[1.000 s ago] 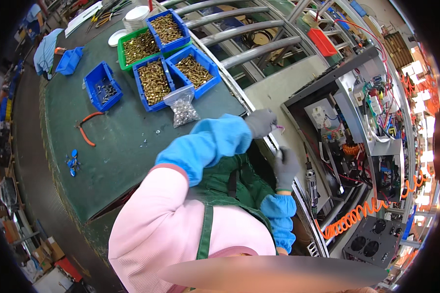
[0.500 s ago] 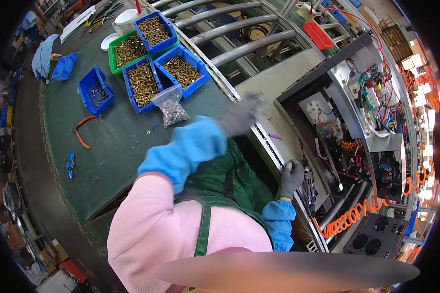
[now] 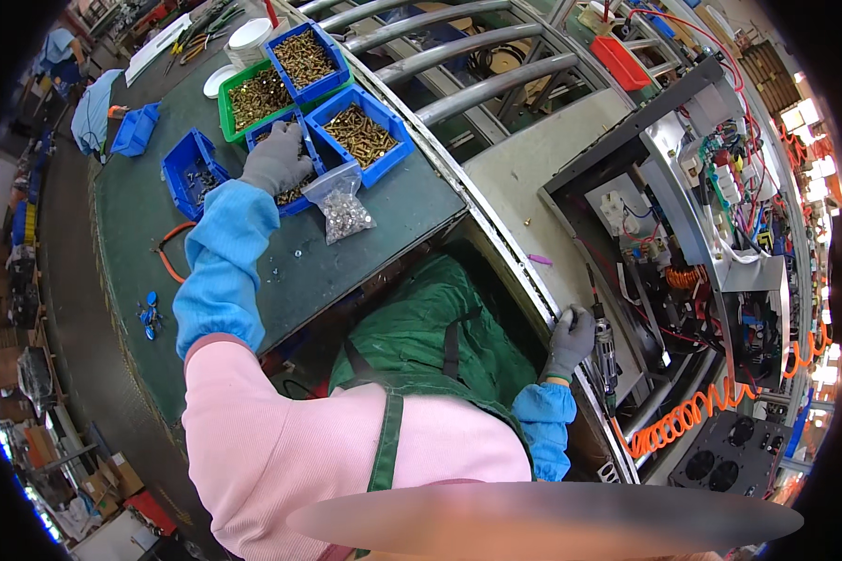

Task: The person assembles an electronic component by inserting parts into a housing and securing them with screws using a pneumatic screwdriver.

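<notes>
My left hand (image 3: 279,161), in a grey glove, reaches down into a blue bin (image 3: 314,157) of brass-coloured screws. Its fingertips are hidden among the screws and the bin's wall. Beside that wrist lies a clear bag (image 3: 342,204) of small silvery hardware. My right hand (image 3: 572,342), also gloved in grey, rests by the metal rail with its fingers curled. Whatever it may hold is hidden. Just right of it a power screwdriver (image 3: 606,355) lies close to the fingers; whether they touch cannot be made out.
More screws fill a green bin (image 3: 226,110) and blue bins (image 3: 404,150). Left of them are a blue bin (image 3: 170,178) of dark parts and orange-handled pliers (image 3: 166,252). An opened equipment chassis (image 3: 660,159) with wiring stands right, above an orange coiled hose (image 3: 678,425). A person works at far left.
My left hand has swung left, from over the rail near the chassis to the blue screw bin. My right hand stays by the screwdriver.
</notes>
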Available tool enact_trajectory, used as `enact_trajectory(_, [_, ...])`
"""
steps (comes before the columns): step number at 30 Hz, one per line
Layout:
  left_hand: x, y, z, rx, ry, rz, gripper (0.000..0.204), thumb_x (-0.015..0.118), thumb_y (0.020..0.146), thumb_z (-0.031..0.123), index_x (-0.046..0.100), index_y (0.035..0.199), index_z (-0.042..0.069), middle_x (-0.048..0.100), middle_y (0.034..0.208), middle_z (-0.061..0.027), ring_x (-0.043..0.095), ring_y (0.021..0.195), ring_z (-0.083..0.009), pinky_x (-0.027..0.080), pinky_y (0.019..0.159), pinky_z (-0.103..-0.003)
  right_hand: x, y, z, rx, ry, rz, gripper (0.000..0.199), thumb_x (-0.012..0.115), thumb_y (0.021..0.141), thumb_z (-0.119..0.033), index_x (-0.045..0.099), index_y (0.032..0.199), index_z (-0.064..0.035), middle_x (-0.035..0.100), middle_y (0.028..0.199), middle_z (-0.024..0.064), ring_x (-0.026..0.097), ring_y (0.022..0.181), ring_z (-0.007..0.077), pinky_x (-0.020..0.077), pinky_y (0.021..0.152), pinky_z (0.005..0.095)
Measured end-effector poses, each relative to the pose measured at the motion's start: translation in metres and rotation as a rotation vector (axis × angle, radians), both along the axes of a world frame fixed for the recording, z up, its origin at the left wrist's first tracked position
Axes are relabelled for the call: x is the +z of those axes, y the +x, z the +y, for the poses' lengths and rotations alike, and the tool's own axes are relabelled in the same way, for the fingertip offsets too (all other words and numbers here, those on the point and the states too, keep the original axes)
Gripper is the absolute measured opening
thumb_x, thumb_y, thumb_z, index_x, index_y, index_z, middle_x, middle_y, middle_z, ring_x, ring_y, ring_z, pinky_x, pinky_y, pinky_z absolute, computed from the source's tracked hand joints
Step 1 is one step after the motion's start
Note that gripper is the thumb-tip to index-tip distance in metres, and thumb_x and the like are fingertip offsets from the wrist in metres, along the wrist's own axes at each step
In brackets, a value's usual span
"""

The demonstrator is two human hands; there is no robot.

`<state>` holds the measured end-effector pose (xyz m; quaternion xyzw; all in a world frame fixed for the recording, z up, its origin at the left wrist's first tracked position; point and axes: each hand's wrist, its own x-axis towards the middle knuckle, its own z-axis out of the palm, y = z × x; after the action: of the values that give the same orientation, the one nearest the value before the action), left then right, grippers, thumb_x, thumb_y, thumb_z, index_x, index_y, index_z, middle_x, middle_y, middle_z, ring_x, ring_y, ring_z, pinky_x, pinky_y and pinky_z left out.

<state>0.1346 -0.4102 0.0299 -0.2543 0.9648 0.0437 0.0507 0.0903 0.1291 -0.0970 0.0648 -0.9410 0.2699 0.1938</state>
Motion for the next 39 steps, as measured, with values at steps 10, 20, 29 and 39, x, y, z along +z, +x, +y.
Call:
enact_trajectory(10, [-0.005, 0.017, -0.024, 0.186, 0.46, 0.319, 0.019, 0.06, 0.088, 0.017, 0.057, 0.104, 0.008, 0.063, 0.095, -0.013, 0.066, 0.077, -0.0237, 0.054, 0.067, -0.033, 0.005, 0.003, -0.003, -0.02, -0.021, -0.008, 0.011, 0.059, 0.084, -0.015, 0.063, 0.09, -0.0067, 0.06, 0.084, 0.0122, 0.059, 0.077, 0.0291, 0.0478, 0.07, 0.0372])
enact_trajectory(20, [-0.013, 0.036, -0.04, 0.454, 1.454, 0.898, 0.014, 0.049, 0.091, 0.007, 0.052, 0.102, -0.001, 0.053, 0.094, -0.0071, 0.065, 0.083, -0.0225, 0.06, 0.071, -0.027, 0.003, 0.001, -0.002, -0.022, -0.017, -0.025, 0.012, 0.059, 0.083, -0.014, 0.063, 0.09, -0.0066, 0.06, 0.084, 0.0124, 0.059, 0.077, 0.0289, 0.0475, 0.069, 0.0375])
enact_trajectory(29, [-0.011, 0.037, -0.042, 0.542, 1.588, 1.006, 0.025, 0.052, 0.095, 0.022, 0.052, 0.102, -0.002, 0.054, 0.1, -0.0127, 0.063, 0.081, -0.0265, 0.061, 0.07, -0.029, 0.001, 0.0, -0.001, -0.018, -0.027, -0.004, 0.012, 0.059, 0.083, -0.014, 0.063, 0.091, -0.0056, 0.061, 0.086, 0.0131, 0.059, 0.079, 0.0295, 0.048, 0.071, 0.0378])
enact_trajectory(39, [0.002, 0.034, -0.022, 0.403, 1.204, 0.781, 0.026, 0.054, 0.091, 0.001, 0.052, 0.116, -0.005, 0.061, 0.097, -0.0116, 0.062, 0.08, -0.0176, 0.053, 0.071, -0.025, -0.002, -0.001, 0.001, -0.009, -0.002, 0.004, 0.012, 0.059, 0.084, -0.014, 0.063, 0.09, -0.0055, 0.061, 0.085, 0.0129, 0.059, 0.079, 0.0297, 0.0477, 0.071, 0.0383])
